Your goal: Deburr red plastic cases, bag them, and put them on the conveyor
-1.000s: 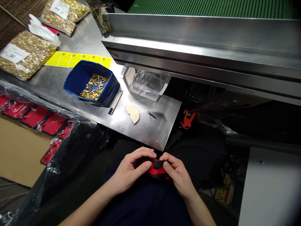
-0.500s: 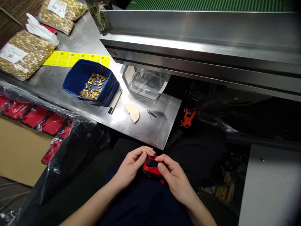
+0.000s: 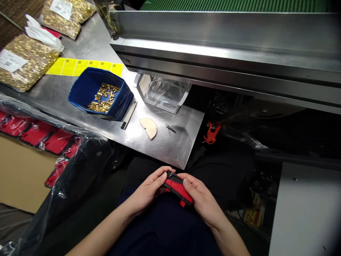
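Note:
A small red and black plastic part is held over my lap, just below the front edge of the steel worktop. My left hand grips its left end, thumb on top. My right hand wraps its right side, thumb pressed on the red face. Both hands are closed on the part. Its underside is hidden by my fingers.
A blue bin with several small brass pieces sits on the worktop, beside a clear plastic holder, a beige half-disc and small tweezers. Bags of brass pieces lie far left. Red parts in plastic wrap fill a box at left.
The red and black part has been turned in my hands and now lies tilted, red face up. Both hands have shifted slightly lower and closer together.

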`<state>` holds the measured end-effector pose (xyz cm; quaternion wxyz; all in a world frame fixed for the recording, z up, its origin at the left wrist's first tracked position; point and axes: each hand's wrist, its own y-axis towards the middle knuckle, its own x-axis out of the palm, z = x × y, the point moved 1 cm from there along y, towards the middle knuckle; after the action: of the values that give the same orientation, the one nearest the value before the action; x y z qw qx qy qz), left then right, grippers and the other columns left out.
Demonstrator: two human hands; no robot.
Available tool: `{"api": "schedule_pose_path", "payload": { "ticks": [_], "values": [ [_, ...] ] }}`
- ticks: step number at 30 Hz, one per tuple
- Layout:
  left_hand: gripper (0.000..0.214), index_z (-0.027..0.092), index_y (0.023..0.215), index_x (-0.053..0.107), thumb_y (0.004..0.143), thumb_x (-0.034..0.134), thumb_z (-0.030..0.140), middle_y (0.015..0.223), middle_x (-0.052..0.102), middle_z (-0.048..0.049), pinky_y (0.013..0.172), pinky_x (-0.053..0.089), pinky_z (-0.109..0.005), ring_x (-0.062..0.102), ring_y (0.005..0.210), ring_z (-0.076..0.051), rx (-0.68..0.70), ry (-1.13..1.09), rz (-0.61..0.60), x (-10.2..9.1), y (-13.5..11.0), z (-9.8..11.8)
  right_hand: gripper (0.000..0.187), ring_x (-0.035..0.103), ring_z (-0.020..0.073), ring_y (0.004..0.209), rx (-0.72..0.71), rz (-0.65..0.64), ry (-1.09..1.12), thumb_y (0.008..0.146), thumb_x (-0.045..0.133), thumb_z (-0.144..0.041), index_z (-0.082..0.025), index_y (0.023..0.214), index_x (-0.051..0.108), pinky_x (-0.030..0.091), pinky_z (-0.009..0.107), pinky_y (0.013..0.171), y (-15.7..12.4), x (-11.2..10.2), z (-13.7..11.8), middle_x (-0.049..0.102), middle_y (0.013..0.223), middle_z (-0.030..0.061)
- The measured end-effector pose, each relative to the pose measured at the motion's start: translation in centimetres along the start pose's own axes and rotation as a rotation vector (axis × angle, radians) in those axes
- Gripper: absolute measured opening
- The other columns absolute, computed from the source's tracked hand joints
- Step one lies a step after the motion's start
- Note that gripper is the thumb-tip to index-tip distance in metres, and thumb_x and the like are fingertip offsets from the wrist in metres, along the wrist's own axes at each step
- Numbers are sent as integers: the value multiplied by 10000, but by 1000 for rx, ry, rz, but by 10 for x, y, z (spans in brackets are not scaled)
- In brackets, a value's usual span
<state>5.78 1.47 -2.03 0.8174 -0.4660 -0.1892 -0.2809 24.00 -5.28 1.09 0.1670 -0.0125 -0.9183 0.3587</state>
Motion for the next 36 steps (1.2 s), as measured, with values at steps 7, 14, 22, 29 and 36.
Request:
{"api": "schedule_pose_path", "payload": {
  "ticks": [7,14,22,29,36],
  "values": [
    [428,229,1218,646,1006,512,576,1183,643,-86,941,502,-368,600,1078,-235,-18,-63,6,-2,7,-5,371,671,228,1042,60,39,204,972,640,-485,-216,1218,709,517,359,931,7,0,9,726,1171,91],
    [318,231,1281,614,1017,567,402,1085,669,-65,853,521,-328,643,909,-188,-23,-60,25,0,7,-4,401,665,216,1067,-1,-41,17,1030,539,-488,-279,1364,612,503,340,931,6,4,1,686,1275,68],
    [454,263,1465,526,1033,520,403,1221,677,-118,803,520,-310,669,928,-206,-47,-170,41,-3,9,-5,284,597,172,863,-155,-19,-416,1033,508,-494,-250,1062,649,449,265,778,-7,-1,-2,654,973,3],
    [495,331,1479,513,1007,562,471,1171,684,-75,880,540,-350,676,1037,-241,-63,-127,84,-1,9,-5,210,494,149,736,-114,117,-407,959,592,-433,-235,897,559,406,256,698,-2,11,12,559,810,-34],
    [472,310,1430,561,999,569,503,1012,661,-46,885,571,-380,666,925,-207,-74,-76,114,2,10,-7,444,507,157,658,-75,302,-530,1042,380,-576,-237,787,510,353,271,617,3,13,18,549,718,-27]
  ]
}}
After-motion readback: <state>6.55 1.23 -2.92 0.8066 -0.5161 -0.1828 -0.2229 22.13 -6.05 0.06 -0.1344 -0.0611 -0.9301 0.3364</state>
